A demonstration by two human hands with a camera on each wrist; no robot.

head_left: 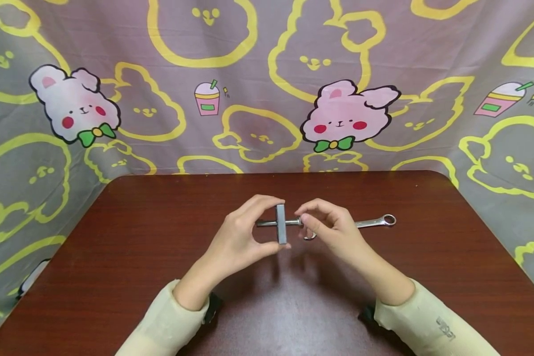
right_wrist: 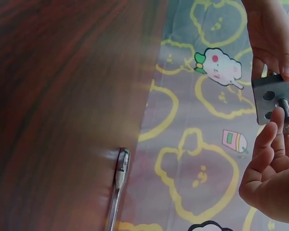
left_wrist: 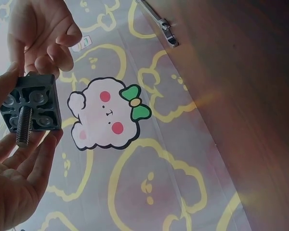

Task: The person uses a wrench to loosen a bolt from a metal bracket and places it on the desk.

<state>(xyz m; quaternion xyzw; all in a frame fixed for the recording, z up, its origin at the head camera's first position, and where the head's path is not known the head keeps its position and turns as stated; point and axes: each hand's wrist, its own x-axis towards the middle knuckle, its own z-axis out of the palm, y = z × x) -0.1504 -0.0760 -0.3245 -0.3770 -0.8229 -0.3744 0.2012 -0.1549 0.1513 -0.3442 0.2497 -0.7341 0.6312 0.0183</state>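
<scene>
Bolt (head_left: 292,222) was up off the table (head_left: 93,247), between the two hands, running through the middle of a square block (head_left: 281,225). Left hand (head_left: 238,237): palm turned toward the other hand, digits in a wide C, gripping the block by its edges, thumb on the near one, fingers on the far one. Right hand (head_left: 331,227): mostly closed, fingers bent in around the bolt's head, tips on it; couldn't tell exact thumb contact. Forearms angled inward from the near side, light sleeves (head_left: 427,316) on both.

Bolt's long axis ran side to side, hand to hand, about square to the block's face. Head pointed at the right hand, threaded tip at the hollow of the left palm. Holes ringed the bolt in the block.

Wrench (head_left: 374,223) lay on the table beneath the right hand, ring end out past its right side, other end peeking from under the fingers. Printed cloth (head_left: 267,170) hung beyond both hands.
</scene>
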